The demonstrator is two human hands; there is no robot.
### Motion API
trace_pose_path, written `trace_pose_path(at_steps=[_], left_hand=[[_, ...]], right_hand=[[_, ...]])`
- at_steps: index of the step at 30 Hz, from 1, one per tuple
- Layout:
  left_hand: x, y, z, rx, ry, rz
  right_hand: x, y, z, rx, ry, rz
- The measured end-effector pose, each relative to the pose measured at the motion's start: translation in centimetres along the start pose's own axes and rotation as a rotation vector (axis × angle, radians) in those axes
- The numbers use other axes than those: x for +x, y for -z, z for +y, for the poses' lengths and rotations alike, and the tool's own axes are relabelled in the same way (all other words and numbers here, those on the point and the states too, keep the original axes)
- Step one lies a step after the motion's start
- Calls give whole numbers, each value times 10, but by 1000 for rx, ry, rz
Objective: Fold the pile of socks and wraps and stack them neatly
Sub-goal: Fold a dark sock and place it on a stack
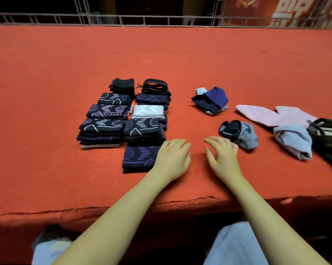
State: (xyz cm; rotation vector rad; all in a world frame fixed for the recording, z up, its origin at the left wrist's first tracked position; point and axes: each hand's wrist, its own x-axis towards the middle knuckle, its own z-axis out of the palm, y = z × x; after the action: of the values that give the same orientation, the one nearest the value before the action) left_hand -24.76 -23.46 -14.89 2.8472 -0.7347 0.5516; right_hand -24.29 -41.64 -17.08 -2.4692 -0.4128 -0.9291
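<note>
folded stacks (123,119) left, loose socks (239,133) right, bare felt (180,73) between

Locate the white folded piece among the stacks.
In the head view, the white folded piece sits in the right column of folded stacks, left of centre on the red table, between two dark patterned pieces.

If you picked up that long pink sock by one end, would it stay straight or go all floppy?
Probably floppy: the pink sock lies flat and limp on the red table, like soft knit. It likely weighs very little, being so thin. It shouldn't roll away, and the felt-like cloth would probably stop it from sliding much.
</note>
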Motion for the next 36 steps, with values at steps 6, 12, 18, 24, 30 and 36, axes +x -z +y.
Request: trace_pose_path(at_steps=[6,12,18,24,30,36], left_hand=[[47,-25,47,-198,35,-69],[88,-46,69,-297,42,-76],[114,-74,73,-399,111,-163],[122,-90,67,-364,141,-117],[117,-91,66,-451,188,48],[92,-76,65,-590,219,412]], right_hand=[[5,17,52,-301,-304,75],[11,14,78,-184,-478,-5],[10,9,86,-223,-449,58],[12,0,89,-337,-451,20],[8,1,87,-351,-289,160],[7,7,77,-209,-155,249]])
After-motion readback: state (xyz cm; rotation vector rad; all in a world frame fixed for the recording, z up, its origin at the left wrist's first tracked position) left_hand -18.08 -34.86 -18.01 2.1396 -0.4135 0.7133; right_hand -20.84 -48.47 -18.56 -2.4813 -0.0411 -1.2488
